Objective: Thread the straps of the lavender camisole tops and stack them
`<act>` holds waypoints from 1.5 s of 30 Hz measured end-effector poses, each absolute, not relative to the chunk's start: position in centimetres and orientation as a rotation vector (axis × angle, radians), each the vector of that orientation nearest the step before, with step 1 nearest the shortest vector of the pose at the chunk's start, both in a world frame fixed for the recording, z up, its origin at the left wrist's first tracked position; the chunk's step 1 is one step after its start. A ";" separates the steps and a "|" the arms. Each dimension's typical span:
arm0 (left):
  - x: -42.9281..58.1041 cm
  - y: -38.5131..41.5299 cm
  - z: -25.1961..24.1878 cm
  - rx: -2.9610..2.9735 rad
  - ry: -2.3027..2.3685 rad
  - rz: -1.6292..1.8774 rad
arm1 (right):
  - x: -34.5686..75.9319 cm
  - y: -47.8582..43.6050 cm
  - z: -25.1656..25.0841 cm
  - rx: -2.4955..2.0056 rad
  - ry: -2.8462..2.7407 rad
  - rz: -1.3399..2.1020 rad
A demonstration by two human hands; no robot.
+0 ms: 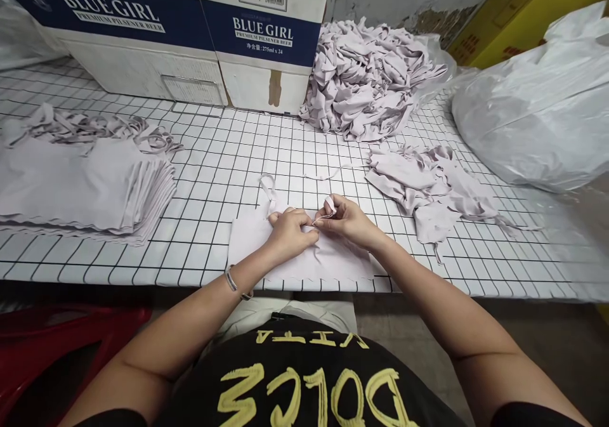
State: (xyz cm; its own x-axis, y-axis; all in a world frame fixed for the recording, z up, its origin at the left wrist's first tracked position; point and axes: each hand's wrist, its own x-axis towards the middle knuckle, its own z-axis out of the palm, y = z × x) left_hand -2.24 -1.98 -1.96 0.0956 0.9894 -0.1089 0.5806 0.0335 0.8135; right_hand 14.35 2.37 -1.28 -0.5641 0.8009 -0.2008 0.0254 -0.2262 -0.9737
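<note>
Fingers [318, 222] of both hands meet at frame centre, pinched closed on a thin strap [269, 189] end where it joins the top edge of a pale lilac garment [304, 259]. The left hand [291, 233] presses down on the cloth; the right hand [346, 222] holds the strap end between thumb and forefinger, with a small loop of strap showing above its knuckles. The garment lies flat on the grid-patterned desk [214, 179], its scalloped hem at the near edge. For a clean result, the cloth is best kept flat and taut under the left hand while the right works the strap close to the edge, so nothing twists. To the left of the frame sits a neat stack of finished pieces [80, 189]; to the right, a loose cluster [428, 186]; at upper centre, a tangled heap [366, 78] beside a cardboard box [181, 40]. A white plastic bag [537, 116] fills the upper right.
</note>
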 end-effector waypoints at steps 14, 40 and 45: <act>-2.2 -1.9 -2.2 1.619 1.582 0.723 | 14.4 1.9 -1.5 -1.016 -1.473 1.750; -1.9 -2.1 -2.4 1.658 1.617 0.724 | 14.3 0.9 -2.0 -1.098 -1.369 1.698; -1.9 -2.3 -2.3 1.655 1.612 0.745 | 14.8 1.3 -1.8 -1.086 -1.702 1.433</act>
